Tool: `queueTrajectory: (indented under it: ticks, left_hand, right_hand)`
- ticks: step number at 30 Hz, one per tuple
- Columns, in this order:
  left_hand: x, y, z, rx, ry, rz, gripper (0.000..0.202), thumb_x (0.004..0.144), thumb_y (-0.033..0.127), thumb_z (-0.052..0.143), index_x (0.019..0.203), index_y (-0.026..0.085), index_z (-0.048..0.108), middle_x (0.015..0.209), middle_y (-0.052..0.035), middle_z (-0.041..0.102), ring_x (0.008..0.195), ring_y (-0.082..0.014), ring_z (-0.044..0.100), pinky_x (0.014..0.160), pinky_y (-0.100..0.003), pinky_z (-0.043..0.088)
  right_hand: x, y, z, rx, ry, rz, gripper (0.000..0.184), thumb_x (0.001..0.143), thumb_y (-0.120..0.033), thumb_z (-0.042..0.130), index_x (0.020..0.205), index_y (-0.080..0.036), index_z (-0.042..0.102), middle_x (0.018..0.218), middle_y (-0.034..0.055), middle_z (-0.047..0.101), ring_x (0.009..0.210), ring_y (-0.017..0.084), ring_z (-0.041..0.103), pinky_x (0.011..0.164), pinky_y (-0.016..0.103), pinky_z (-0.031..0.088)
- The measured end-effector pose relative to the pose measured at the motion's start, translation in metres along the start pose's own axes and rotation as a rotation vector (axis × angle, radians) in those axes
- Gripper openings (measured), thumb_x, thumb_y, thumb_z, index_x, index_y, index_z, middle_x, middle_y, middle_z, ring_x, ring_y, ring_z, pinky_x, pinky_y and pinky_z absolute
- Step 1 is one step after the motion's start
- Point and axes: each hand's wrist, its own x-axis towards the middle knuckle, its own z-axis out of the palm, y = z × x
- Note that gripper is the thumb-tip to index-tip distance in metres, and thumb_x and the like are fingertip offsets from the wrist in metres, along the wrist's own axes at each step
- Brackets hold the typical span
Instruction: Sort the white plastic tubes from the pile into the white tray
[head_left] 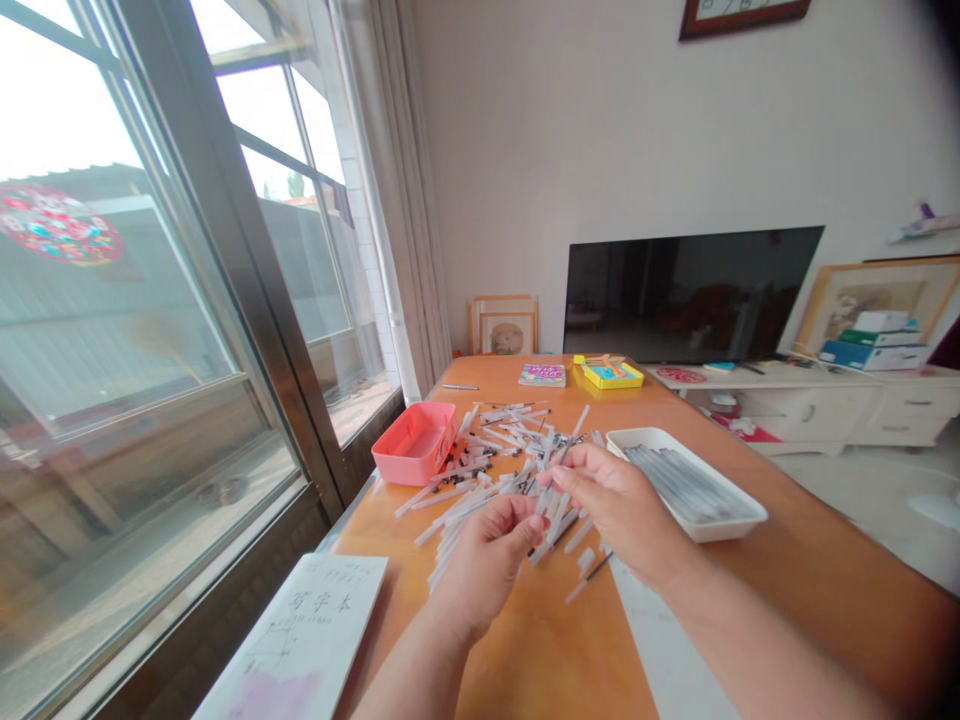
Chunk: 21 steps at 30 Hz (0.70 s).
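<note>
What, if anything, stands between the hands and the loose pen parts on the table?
Nothing visible. The loose pen parts lie spread just beyond the left hand and right hand; the pink box and white tray stand off to the sides.

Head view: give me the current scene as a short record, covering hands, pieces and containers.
left hand: fingertips drawn together at the pile; grip unclear
right hand: pinching a slender rod
pile: loose pale tubes, some dark parts
pink box: left of pile
white tray: right of pile, holding slender pieces
</note>
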Motion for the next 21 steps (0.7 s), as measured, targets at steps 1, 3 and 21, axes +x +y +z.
queueTrajectory:
  ticks: [1, 3, 21]
  left_hand:
    - [0.0, 0.0, 0.0, 0.002, -0.002, 0.013, 0.022, 0.08, 0.045, 0.079, 0.084, 0.024, 0.075, 0.082, -0.0054, 0.07, 0.076, -0.0209, 0.059, 0.075, -0.032, 0.042]
    - [0.0, 0.0, -0.001, 0.004, -0.003, 0.038, 0.022, 0.081, 0.045, 0.078, 0.084, 0.024, 0.075, 0.083, -0.0057, 0.07, 0.077, -0.0213, 0.059, 0.075, -0.032, 0.043]
    - [0.002, 0.005, -0.005, -0.043, 0.081, 0.038, 0.025, 0.085, 0.044, 0.075, 0.088, 0.019, 0.073, 0.082, -0.0044, 0.066, 0.075, -0.0164, 0.053, 0.072, -0.027, 0.038]
  right_hand:
    - [-0.001, 0.0, 0.001, -0.007, -0.022, 0.006, 0.025, 0.09, -0.044, 0.067, 0.092, -0.02, 0.067, 0.095, 0.003, 0.077, 0.089, 0.019, 0.069, 0.08, 0.028, 0.051]
    - [-0.003, 0.0, 0.003, -0.032, -0.079, 0.015, 0.024, 0.091, -0.044, 0.066, 0.091, -0.02, 0.07, 0.093, 0.0018, 0.077, 0.087, 0.019, 0.069, 0.078, 0.028, 0.052]
    - [0.009, 0.047, -0.01, -0.608, -0.072, -0.047, 0.016, 0.087, -0.029, 0.058, 0.084, -0.022, 0.073, 0.077, 0.0004, 0.071, 0.072, 0.018, 0.064, 0.067, 0.029, 0.046]
